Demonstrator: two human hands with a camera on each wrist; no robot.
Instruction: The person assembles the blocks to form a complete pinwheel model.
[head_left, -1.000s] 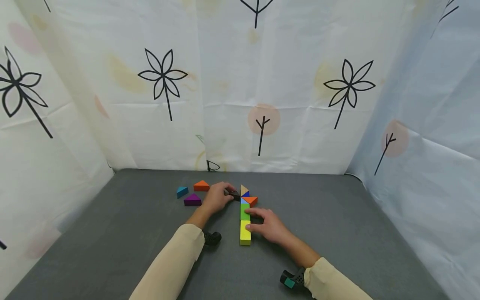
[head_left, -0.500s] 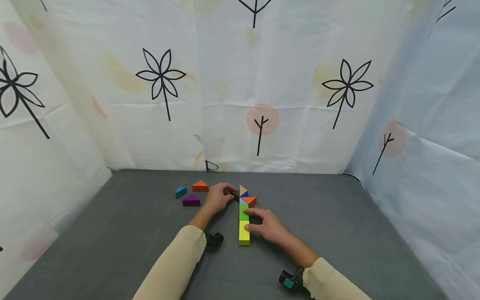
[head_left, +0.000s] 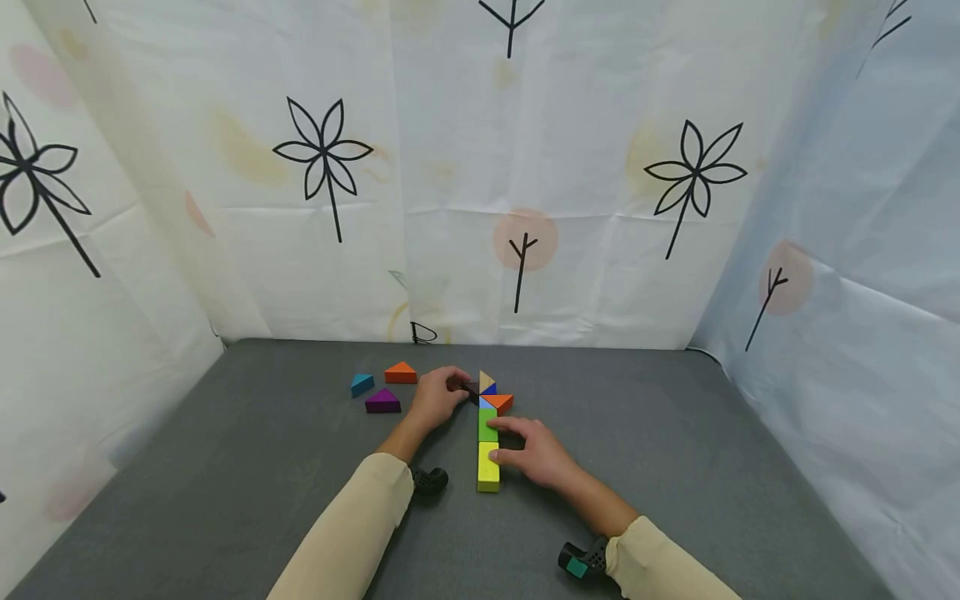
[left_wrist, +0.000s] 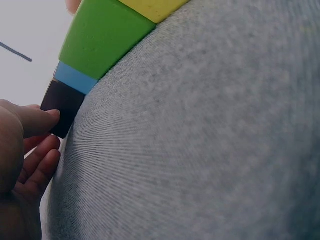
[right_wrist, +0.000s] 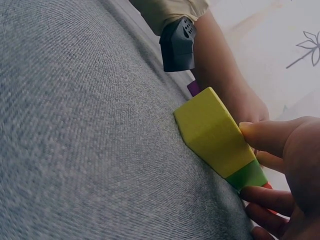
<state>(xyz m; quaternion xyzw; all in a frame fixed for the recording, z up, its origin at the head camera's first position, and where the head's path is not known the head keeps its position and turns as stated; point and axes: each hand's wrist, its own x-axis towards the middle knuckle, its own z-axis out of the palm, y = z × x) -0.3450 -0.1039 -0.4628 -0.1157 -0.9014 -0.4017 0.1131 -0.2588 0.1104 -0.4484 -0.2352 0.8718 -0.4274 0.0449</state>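
My left hand point(head_left: 438, 395) pinches a black triangular block point(left_wrist: 67, 102) between thumb and fingers. That block touches the left of a light blue triangular block point(left_wrist: 75, 77). My right hand point(head_left: 543, 451) rests its thumb on a yellow rectangular block point(head_left: 488, 467) and its index finger on a green rectangular block point(head_left: 487, 424). Yellow and green lie end to end in a column, light blue beyond them. An orange triangular block point(head_left: 498, 403) sits right of the column. Beyond are a dark blue triangular block point(head_left: 490, 389) and a beige triangular block point(head_left: 485, 381). Fingers partly hide the black block.
Left of the left hand lie loose triangular blocks: a teal one point(head_left: 362, 384), a second orange one point(head_left: 401, 373) and a purple one point(head_left: 383, 402). They rest on a grey cloth-covered table point(head_left: 675, 450). White printed curtains point(head_left: 450, 192) stand behind and at both sides.
The black block has turned slightly in my left hand, against the light blue block. The right hand keeps its place on the yellow and green blocks.
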